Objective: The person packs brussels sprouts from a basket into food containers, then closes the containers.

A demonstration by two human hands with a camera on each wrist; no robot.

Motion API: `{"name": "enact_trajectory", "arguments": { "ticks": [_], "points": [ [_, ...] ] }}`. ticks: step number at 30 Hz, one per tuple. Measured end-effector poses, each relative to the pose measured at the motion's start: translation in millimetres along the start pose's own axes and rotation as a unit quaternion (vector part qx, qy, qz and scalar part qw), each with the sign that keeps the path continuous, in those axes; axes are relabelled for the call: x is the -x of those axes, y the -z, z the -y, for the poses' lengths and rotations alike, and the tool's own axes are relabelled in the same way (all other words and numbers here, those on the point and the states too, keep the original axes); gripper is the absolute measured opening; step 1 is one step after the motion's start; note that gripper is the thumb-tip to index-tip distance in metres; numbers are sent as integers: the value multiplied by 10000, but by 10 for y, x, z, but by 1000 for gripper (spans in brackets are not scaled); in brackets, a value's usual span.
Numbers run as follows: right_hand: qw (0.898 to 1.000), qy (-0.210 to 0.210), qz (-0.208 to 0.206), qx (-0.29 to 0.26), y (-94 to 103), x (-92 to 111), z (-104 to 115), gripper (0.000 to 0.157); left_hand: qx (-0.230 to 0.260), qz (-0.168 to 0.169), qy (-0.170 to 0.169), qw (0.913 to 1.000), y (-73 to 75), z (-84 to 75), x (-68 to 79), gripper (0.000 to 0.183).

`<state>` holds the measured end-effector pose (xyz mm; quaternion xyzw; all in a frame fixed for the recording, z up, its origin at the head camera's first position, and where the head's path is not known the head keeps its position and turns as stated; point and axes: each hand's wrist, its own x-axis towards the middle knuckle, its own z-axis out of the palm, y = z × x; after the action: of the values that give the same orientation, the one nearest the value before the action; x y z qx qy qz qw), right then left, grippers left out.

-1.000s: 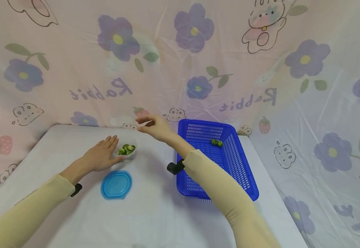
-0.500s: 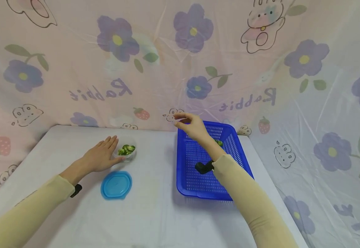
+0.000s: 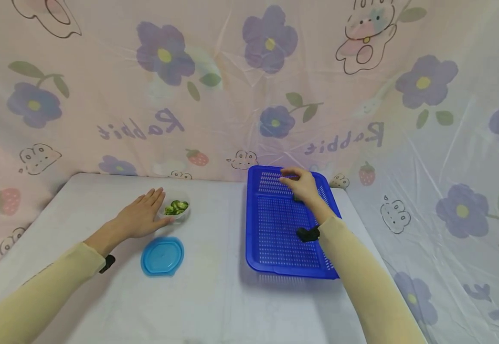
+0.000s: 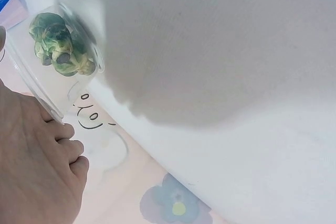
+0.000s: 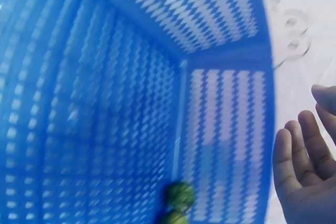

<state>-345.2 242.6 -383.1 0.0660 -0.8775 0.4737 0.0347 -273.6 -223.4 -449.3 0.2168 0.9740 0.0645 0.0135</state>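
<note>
Several Brussels sprouts (image 3: 176,207) lie in a small clear plastic container (image 4: 79,85) on the left of the table. My left hand (image 3: 139,216) rests beside it, its straight fingers along the left wall and its thumb at the near side. Over the far right part of a blue plastic basket (image 3: 251,229) is my right hand (image 3: 302,185), fingers loosely bent, thumb apart, nothing between them. Beneath that hand, two Brussels sprouts (image 5: 178,196) sit in the basket's corner, mostly hidden in the head view.
A light blue lid (image 3: 162,256) lies on the white tabletop (image 3: 206,296), just nearer than the container. The patterned cloth (image 3: 215,119) hangs behind the table and along its right side.
My right hand has moved right, from near the clear container to over the basket's far right part. My left hand has stayed at the container.
</note>
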Motion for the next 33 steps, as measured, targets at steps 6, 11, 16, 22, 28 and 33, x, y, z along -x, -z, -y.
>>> {"name": "enact_trajectory", "arguments": {
  "ticks": [6, 11, 16, 22, 28, 33],
  "points": [
    [9987, -481, -168, 40, 34, -26, -257, 40, 31, 6, 24, 10000, -12, 16, 10, 93],
    [9962, -803, -336, 47, 21, -22, -387, 40, 57, -28, 6, 10000, -15, 14, 3, 93],
    [9941, -916, -474, 338, 7, -34, -508, 39, 34, -10, 19, 10000, -15, 17, -5, 93],
    [9898, -937, -414, 988, 19, -56, -642, 39, 44, 21, 61, 10000, -14, 26, -2, 94],
    [9856, -888, -220, 1420, 20, -53, -720, 41, 47, -16, 60, 10000, -8, 17, 8, 93],
    [9859, -960, -141, 1362, 21, -45, -763, 43, 52, -22, 42, 10000, -3, 4, 10, 93]
  ]
}}
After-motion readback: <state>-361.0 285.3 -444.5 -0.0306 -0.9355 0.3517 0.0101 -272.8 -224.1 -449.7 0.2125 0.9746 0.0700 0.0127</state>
